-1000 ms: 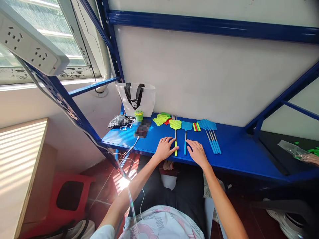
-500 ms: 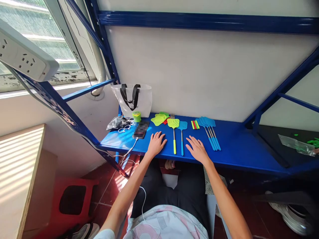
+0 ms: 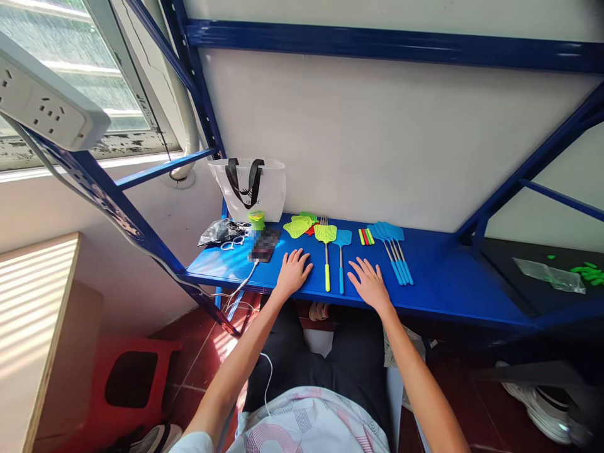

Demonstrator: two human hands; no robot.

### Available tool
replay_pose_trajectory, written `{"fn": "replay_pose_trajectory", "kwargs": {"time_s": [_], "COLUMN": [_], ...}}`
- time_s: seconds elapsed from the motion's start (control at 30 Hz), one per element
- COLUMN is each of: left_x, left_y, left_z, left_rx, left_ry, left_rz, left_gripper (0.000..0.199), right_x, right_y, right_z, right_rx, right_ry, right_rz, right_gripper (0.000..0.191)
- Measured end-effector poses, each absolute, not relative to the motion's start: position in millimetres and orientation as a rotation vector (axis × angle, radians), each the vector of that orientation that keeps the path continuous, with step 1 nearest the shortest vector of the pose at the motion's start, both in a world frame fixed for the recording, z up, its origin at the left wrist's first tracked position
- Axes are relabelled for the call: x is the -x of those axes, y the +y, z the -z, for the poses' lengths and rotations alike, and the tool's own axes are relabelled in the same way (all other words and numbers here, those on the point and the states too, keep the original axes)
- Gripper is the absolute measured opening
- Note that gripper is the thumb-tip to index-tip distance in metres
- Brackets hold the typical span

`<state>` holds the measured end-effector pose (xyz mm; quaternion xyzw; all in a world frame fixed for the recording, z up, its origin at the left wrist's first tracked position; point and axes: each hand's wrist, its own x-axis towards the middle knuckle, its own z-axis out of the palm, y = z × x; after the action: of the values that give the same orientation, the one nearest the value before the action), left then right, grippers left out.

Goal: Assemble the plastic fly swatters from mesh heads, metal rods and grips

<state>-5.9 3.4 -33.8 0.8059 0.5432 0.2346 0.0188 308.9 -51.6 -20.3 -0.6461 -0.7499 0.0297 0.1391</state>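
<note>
My left hand [image 3: 292, 272] lies flat on the blue table [image 3: 443, 277], fingers spread, holding nothing. Just right of it is a yellow-green fly swatter [image 3: 326, 251] with a metal shaft, and beside that a blue fly swatter [image 3: 341, 258]. My right hand [image 3: 369, 281] rests open on the table, right of the blue swatter. Beyond it several blue swatters [image 3: 395, 251] lie fanned together. Short green, red and yellow pieces [image 3: 366, 236] sit above my right hand. Loose yellow-green swatter heads [image 3: 298, 226] are piled at the back, with a bit of red showing.
A phone [image 3: 265, 244] with a white cable, a green tub [image 3: 257, 220], scissors [image 3: 233, 243] and a white bag [image 3: 257, 189] with black handles stand at the left. At far right, a clear plastic bag [image 3: 550, 277] and green pieces [image 3: 589, 274] lie on a dark surface.
The view has shifted slightly, so everything sits a little further left. A person's hand at the far right edge has gone from view. My hands stay flat on the table.
</note>
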Motion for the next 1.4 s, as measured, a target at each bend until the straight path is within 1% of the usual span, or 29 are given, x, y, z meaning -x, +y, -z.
{"fn": "replay_pose_trajectory", "kwargs": {"time_s": [0.53,0.87,1.23,1.4], "left_x": [7.7,12.0,11.4,10.7], "left_y": [-5.7,-12.3,-13.8,-13.4], "left_z": [33.4,31.0,26.2,24.9], "left_rx": [-2.454,-2.457,-2.449,-2.446], "left_ry": [1.634,1.587,1.616,1.609], "left_rz": [-0.792,-0.806,-0.815,-0.841], "left_gripper": [0.047,0.044,0.042,0.041], "right_x": [-317.5,-319.8,-312.7,-313.0], "right_y": [-51.1,-53.7,-51.2,-51.4], "right_z": [37.4,34.1,31.2,28.4], "right_rx": [1.773,1.757,1.762,1.747], "right_ry": [-2.147,-2.125,-2.111,-2.105], "right_rz": [-0.011,-0.078,0.025,-0.006], "right_gripper": [0.062,0.063,0.056,0.059]}}
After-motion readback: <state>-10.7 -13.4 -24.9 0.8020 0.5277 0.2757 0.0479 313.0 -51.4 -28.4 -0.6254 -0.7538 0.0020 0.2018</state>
